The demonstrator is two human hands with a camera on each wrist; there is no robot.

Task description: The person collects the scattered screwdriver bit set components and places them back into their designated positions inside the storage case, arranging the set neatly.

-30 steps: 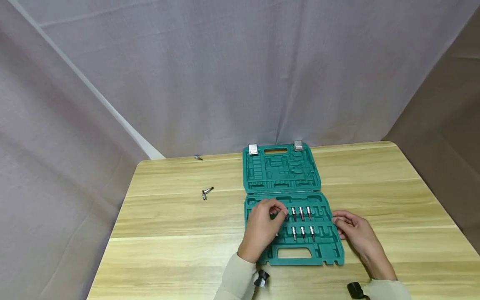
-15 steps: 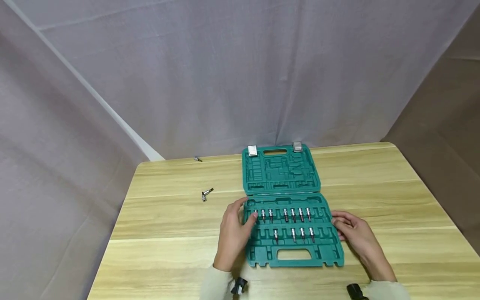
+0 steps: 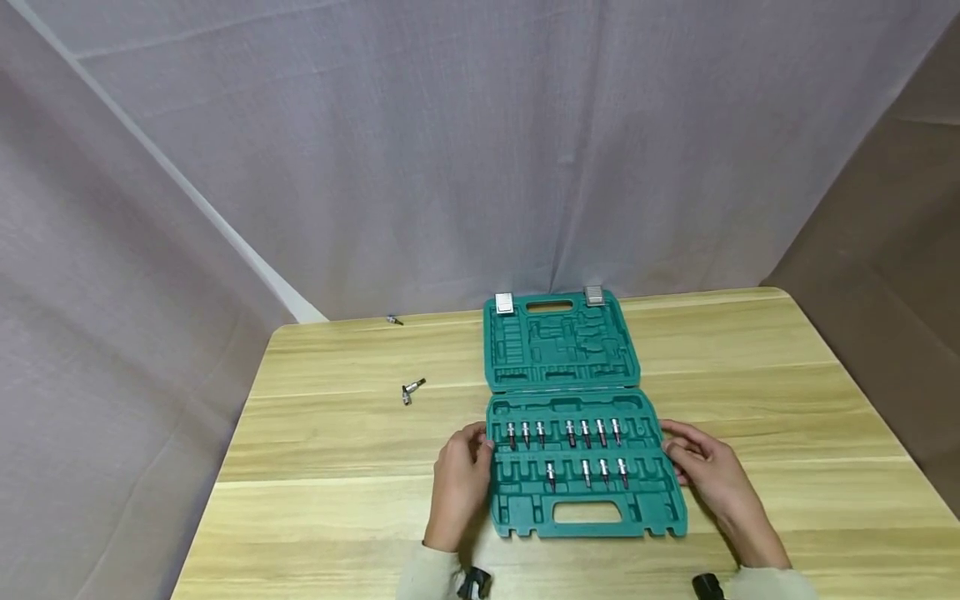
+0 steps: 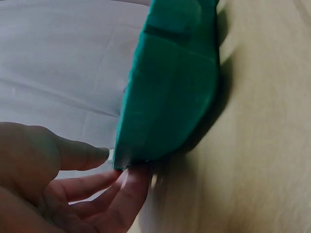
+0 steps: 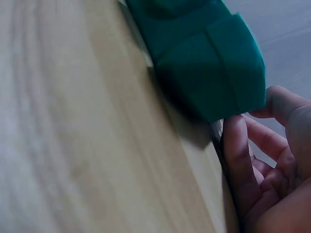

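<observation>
A green plastic tool case (image 3: 517,508) lies unfolded on the wooden table, its lid (image 3: 555,333) laid back. Several chrome bit sockets (image 3: 570,433) sit in the upper row of slots, and several more (image 3: 604,472) in the lower row. My left hand (image 3: 459,479) grips the left edge of the case's near half, thumb on top. At the opposite edge my right hand (image 3: 716,475) holds on the same way. Both wrist views show the case's side wall (image 4: 165,97) between thumb and fingers; the fingertips beneath are partly hidden.
Two loose bit sockets (image 3: 412,387) lie touching on the table (image 3: 322,450), left of the case. Another bit socket (image 3: 394,320) is near the back edge. Two metal latches (image 3: 504,302) stand at the lid's far edge. Grey cloth (image 3: 420,167) hangs behind.
My left hand has moved left from over the upper row of bit sockets to the case's left edge, uncovering the sockets there. My right hand has stayed at the right edge.
</observation>
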